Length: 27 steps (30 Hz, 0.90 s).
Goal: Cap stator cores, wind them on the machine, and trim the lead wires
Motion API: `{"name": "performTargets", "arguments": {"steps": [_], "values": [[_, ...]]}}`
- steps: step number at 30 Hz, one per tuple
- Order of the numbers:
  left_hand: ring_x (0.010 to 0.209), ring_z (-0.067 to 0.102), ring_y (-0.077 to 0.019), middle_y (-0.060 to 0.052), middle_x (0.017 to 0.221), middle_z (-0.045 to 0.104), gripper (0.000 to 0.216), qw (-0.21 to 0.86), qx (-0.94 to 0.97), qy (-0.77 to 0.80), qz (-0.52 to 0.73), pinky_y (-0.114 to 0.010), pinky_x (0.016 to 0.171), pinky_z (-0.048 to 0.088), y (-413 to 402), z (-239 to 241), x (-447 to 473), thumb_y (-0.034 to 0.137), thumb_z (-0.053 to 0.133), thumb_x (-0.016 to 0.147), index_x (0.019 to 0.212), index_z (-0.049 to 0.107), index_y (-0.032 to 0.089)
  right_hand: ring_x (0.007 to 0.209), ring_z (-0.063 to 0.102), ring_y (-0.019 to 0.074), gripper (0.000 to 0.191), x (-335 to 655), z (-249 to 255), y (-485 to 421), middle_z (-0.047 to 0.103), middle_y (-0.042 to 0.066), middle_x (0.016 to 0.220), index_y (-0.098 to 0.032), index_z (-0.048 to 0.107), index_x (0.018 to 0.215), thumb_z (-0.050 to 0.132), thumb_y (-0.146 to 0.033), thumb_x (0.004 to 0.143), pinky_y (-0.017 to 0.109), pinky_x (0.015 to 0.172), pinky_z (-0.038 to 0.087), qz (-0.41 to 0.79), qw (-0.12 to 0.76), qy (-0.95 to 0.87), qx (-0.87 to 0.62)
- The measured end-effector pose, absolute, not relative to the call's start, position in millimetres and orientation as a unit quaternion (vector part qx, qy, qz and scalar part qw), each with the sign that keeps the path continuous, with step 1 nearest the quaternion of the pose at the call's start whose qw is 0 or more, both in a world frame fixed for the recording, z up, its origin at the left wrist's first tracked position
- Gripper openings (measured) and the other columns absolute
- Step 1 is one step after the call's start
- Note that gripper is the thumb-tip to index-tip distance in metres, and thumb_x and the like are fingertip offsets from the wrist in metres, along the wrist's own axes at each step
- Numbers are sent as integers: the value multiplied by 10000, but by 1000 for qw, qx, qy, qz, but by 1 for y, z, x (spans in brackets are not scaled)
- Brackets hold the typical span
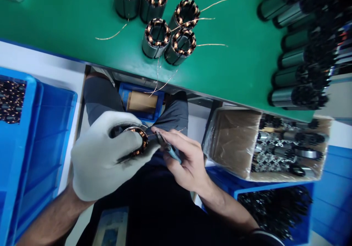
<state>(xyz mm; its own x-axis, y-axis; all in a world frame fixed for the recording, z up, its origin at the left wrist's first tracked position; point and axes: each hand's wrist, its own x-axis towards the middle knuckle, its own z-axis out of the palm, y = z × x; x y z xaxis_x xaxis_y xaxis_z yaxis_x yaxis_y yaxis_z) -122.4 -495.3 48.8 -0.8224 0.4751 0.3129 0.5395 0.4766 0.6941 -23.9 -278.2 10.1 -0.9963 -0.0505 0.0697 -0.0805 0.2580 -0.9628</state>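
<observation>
My left hand (pixel 106 156), in a white glove, is wrapped around a wound motor stator (pixel 136 140) with copper coils, held over my lap. My bare right hand (pixel 184 159) grips a small blue-handled tool (pixel 168 147) whose tip meets the stator's coil end. A thin copper wire trails from the stator to the right. Several finished stators (pixel 157 36) with copper wire tails stand upright on the green table (pixel 236 58).
A row of dark unwound stator cores (pixel 298 75) lies at the table's right. A plastic-lined cardboard box (pixel 264 147) of parts sits below it. Blue bins stand at left (pixel 33 136) and lower right (pixel 275 205). A blue box (pixel 141 101) sits under the table.
</observation>
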Motion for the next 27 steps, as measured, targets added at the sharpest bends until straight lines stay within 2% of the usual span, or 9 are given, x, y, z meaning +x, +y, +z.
{"name": "performTargets", "arguments": {"steps": [2, 5, 7, 9, 11, 15, 19, 24, 27], "values": [[947, 810, -208, -6, 1106, 837, 167, 34, -286, -863, -416, -313, 810, 662, -496, 43, -121, 336, 936, 965, 909, 780, 313, 839, 779, 196, 803, -28, 6, -279, 907, 34, 1225, -324, 778, 1587, 595, -26, 864, 346, 809, 681, 616, 15, -787, 44], [928, 805, -198, -10, 1091, 823, 253, 40, -244, -871, -423, -299, 795, 644, -497, 30, -121, 327, 977, 927, 848, 740, 281, 976, 853, 216, 693, -36, -8, -279, 905, 42, 1333, -265, 856, 1468, 597, -54, 861, 348, 914, 701, 624, -18, -781, 22], [964, 812, -206, -17, 1090, 821, 274, 19, -202, -860, -468, -300, 834, 644, -500, 22, -121, 321, 996, 887, 843, 731, 267, 981, 844, 218, 632, -40, -19, -278, 904, 47, 1300, -242, 874, 1423, 600, -82, 877, 361, 948, 695, 618, -44, -784, -15], [1034, 823, -224, -34, 1129, 841, 199, -42, -127, -823, -552, -316, 921, 659, -501, 16, -121, 332, 952, 915, 903, 767, 257, 893, 781, 199, 640, -43, -27, -276, 881, 47, 1190, -243, 849, 1466, 611, -103, 889, 360, 892, 678, 599, -47, -799, -42], [1073, 833, -240, -53, 1166, 868, 163, -112, -25, -769, -629, -338, 987, 670, -501, 12, -121, 357, 915, 948, 961, 801, 242, 840, 692, 194, 685, -44, -31, -274, 796, 36, 1052, -254, 799, 1546, 656, -129, 888, 359, 825, 651, 566, -26, -823, -35], [937, 821, -232, -53, 1014, 850, 243, -171, 120, -675, -707, -339, 888, 686, -489, 7, -118, 407, 951, 899, 902, 786, 229, 908, 639, 212, 688, -44, -29, -273, 644, 21, 988, -297, 771, 1594, 761, -186, 915, 381, 838, 647, 501, 56, -863, 30], [849, 797, -210, -32, 886, 797, 198, -170, 145, -661, -717, -317, 803, 680, -471, 7, -118, 365, 931, 847, 858, 793, 224, 948, 671, 221, 652, -43, -26, -275, 659, 37, 1041, -336, 793, 1579, 799, -193, 942, 391, 836, 655, 465, 123, -874, 65], [898, 826, -203, -41, 942, 875, 205, -192, 150, -663, -708, -276, 810, 673, -459, 23, -122, 354, 933, 750, 842, 821, 210, 938, 681, 205, 716, -44, -25, -276, 655, 29, 1043, -369, 760, 1625, 824, -159, 943, 366, 813, 664, 464, 160, -868, 73], [878, 835, -210, -45, 930, 889, 221, -203, 124, -663, -710, -294, 824, 679, -457, 28, -122, 349, 949, 741, 833, 808, 207, 915, 687, 193, 716, -42, -26, -276, 667, 21, 1035, -399, 744, 1639, 819, -147, 973, 345, 784, 668, 474, 158, -864, 63]]}}
